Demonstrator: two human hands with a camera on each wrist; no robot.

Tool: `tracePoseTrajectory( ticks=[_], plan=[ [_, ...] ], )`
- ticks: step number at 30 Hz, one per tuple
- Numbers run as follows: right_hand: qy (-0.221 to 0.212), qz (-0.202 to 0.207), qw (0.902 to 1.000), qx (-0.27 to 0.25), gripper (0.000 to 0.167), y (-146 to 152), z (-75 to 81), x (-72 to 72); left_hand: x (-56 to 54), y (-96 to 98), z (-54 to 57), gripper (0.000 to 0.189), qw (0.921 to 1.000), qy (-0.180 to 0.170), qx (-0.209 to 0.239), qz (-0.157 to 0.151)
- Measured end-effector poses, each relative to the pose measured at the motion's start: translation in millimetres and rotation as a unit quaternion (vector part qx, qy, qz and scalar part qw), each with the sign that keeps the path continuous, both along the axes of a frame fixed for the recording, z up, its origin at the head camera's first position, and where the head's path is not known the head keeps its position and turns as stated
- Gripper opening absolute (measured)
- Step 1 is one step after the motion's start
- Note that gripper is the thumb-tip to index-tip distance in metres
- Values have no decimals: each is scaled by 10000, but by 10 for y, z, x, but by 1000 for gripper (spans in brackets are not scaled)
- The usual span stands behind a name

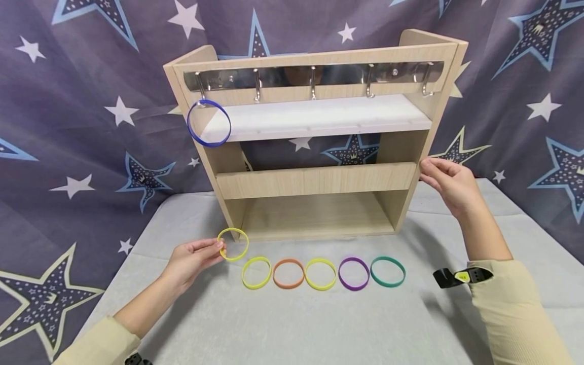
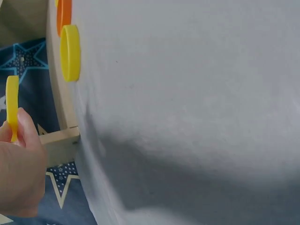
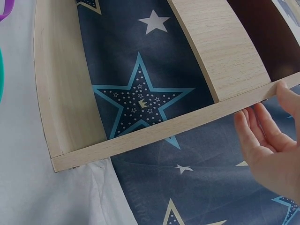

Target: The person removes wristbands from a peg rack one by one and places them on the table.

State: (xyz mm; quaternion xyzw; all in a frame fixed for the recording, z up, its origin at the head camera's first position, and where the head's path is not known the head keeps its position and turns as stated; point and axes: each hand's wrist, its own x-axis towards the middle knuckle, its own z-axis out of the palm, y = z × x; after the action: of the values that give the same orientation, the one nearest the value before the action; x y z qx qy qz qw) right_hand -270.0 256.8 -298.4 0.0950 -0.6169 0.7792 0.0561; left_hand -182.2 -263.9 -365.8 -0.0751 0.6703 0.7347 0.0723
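Observation:
My left hand (image 1: 189, 261) pinches a yellow wristband (image 1: 248, 246) between thumb and fingers, held up near the lower left corner of a wooden shelf rack (image 1: 315, 181). The same band (image 2: 12, 96) shows edge-on in the left wrist view. At the rack's right side, my right hand (image 1: 451, 185) touches the side panel with thumb and fingertips; the right wrist view shows the thumb on the front edge and fairly straight fingers against the outer face. A blue wristband (image 1: 210, 144) hangs from the leftmost hook (image 1: 201, 86).
On the grey cloth (image 1: 315, 329) before the rack lie a yellow band (image 1: 244, 276), an orange band (image 1: 288, 287), another yellow band (image 1: 321, 288), a purple band (image 1: 353, 288) and a green band (image 1: 388, 285). A metal strip (image 1: 283, 76) carries several hooks. Star-patterned fabric (image 1: 91, 213) hangs behind.

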Motion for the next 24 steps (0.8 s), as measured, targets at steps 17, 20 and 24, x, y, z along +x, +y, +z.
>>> tracePoseTrajectory(
  ticks=[17,20,24],
  plan=[
    [-20,-19,10000,-30,8,1,-5,0,43,-170,-163,35,9958,-533,-612,-427],
    [-15,29,10000,-79,10,7,-3,1,52,-216,-191,32,9947,-620,-571,-589],
    [-27,56,9999,-136,12,15,-8,-5,63,-274,-216,31,9917,-783,-566,-845]
  ],
)
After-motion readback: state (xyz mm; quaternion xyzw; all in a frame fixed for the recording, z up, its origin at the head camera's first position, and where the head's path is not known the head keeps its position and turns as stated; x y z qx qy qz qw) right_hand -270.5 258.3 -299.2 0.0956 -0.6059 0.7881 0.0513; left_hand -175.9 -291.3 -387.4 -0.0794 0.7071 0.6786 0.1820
